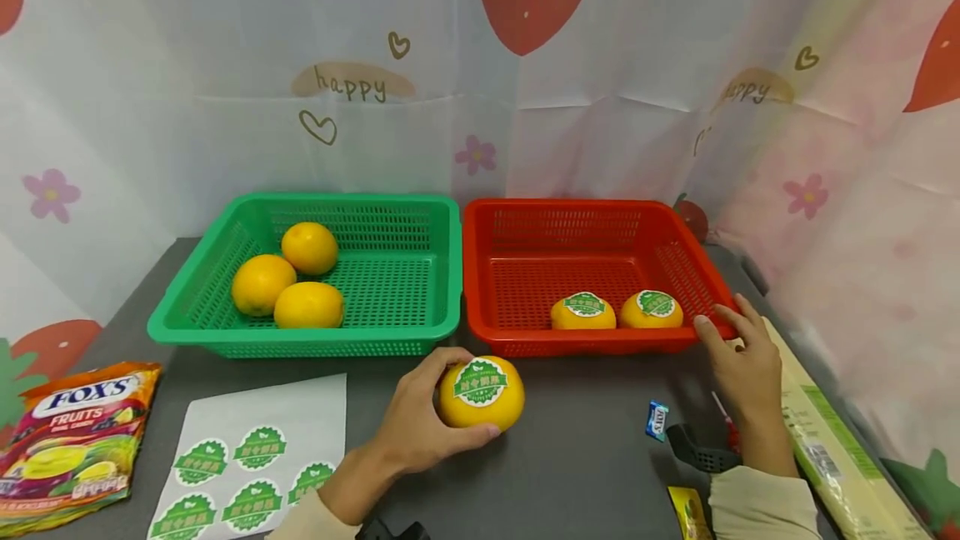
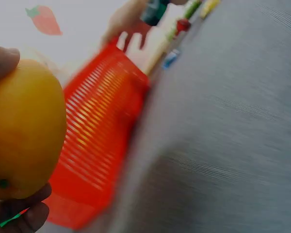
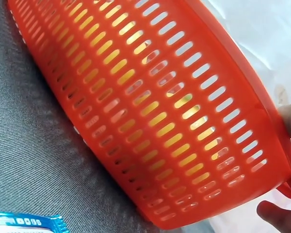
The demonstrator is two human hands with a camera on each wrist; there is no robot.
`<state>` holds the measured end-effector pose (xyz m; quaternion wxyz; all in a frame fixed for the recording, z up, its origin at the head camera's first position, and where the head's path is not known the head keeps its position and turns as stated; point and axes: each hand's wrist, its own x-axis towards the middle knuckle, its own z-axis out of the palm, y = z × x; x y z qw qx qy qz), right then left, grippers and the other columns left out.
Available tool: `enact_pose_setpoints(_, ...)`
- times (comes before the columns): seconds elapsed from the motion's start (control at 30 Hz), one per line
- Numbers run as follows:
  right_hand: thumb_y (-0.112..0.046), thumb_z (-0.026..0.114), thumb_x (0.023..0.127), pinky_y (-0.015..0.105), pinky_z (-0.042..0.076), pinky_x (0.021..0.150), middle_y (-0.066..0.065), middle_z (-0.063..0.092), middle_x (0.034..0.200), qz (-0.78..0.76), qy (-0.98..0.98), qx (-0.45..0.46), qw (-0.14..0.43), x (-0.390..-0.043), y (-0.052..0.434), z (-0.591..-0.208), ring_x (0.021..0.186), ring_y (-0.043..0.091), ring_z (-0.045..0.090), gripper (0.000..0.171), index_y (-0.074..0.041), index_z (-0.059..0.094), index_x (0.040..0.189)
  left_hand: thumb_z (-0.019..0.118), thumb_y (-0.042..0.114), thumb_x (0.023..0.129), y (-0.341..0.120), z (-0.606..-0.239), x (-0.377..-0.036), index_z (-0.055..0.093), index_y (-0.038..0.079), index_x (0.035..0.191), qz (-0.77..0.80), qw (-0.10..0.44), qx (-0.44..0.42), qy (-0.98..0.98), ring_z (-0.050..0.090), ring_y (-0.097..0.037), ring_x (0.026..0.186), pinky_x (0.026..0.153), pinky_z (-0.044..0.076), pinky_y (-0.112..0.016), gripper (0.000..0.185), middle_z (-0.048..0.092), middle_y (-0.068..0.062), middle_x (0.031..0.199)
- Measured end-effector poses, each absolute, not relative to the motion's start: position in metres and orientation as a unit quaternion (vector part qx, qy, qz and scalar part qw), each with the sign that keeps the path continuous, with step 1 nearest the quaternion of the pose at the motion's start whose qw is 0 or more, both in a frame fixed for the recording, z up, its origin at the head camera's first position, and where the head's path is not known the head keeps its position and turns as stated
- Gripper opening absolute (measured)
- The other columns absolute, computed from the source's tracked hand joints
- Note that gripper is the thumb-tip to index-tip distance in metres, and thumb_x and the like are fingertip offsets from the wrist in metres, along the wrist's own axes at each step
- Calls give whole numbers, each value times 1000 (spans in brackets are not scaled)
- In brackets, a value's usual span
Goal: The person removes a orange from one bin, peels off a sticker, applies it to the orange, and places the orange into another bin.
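Observation:
An orange point(image 1: 506, 407) with a green-and-white round sticker point(image 1: 480, 382) faces up in my left hand point(image 1: 420, 415), fingers and thumb around its sides. The left wrist view shows the bare side of this orange point(image 2: 26, 131). My right hand point(image 1: 750, 361) grips the front right corner of the red basket point(image 1: 592, 343), thumb and fingers at the rim. Inside that basket, near its front wall, sit two stickered oranges, one left point(image 1: 581, 319) and one right point(image 1: 652, 317). Through the slots in the right wrist view, yellow fruit shows behind the basket wall point(image 3: 203, 194).
A green basket point(image 1: 300, 338) with three plain oranges point(image 1: 309, 248) stands left of the red one. Front left lie a sticker sheet point(image 1: 300, 407) and a FOX'S candy bag point(image 1: 71, 444). Near my right forearm are a blue wrapped candy point(image 1: 657, 421), a black strap point(image 1: 701, 450) and a long pale-green package point(image 1: 832, 440).

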<state>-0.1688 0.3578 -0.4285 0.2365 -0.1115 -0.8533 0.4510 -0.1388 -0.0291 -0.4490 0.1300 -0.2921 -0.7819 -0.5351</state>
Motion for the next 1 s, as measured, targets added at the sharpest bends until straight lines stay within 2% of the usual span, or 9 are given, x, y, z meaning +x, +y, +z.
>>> enact_pose_setpoints(0.1,-34,63,94,55,35,101,2,35,152,451,-854,-110,235,-170,358,-427,137,26,30,51,1,58,132,87,29,67,-26,-427,-145,55,16,123,-538,150,-305,-771,59,-15,89,73,52,-33,67,61,3,110)
enact_pose_setpoints(0.27,-35,62,94,53,35,101,2,33,153,452,-855,-115,225,-170,360,-426,137,27,31,53,-1,56,134,86,32,69,-15,-386,-167,54,11,133,-508,157,-311,-788,56,-14,98,80,50,-34,74,58,1,120)
enact_pose_setpoints(0.4,-35,62,94,52,35,101,3,33,153,455,-855,-117,221,-169,362,-427,137,27,31,54,0,55,135,85,35,70,-1,-367,-192,55,10,131,-476,127,-286,-822,52,-14,100,82,49,-35,72,57,1,119)
enact_pose_setpoints(0.47,-36,62,95,52,35,102,3,32,153,459,-853,-118,218,-168,362,-428,137,27,31,55,-1,54,136,84,39,70,6,-364,-205,56,14,130,-451,98,-259,-848,50,-15,100,85,43,-36,71,57,2,115)
enact_pose_setpoints(0.57,-36,61,95,52,34,102,3,31,154,463,-852,-119,213,-166,361,-429,137,29,30,56,-1,52,138,83,45,69,16,-367,-221,56,19,129,-401,55,-220,-887,44,-18,104,91,30,-45,71,57,3,109)
enact_pose_setpoints(0.73,-36,61,95,52,34,102,4,31,154,465,-850,-119,216,-165,359,-432,138,28,29,56,-1,52,138,80,52,69,30,-376,-236,57,20,125,-315,-5,-178,-932,39,-20,113,97,12,-56,68,57,5,102)
enact_pose_setpoints(0.9,-35,62,95,51,34,102,1,32,153,472,-845,-111,226,-169,358,-430,136,28,32,55,-1,53,137,77,52,74,37,-375,-243,59,20,123,-245,-47,-163,-955,35,-22,125,102,-4,-66,61,62,6,110)
enact_pose_setpoints(1.0,-35,62,95,51,35,102,0,33,153,472,-844,-109,229,-169,358,-431,135,27,34,55,-1,54,137,76,52,77,38,-373,-245,62,18,124,-212,-79,-155,-962,34,-23,129,102,-8,-66,59,63,3,116)
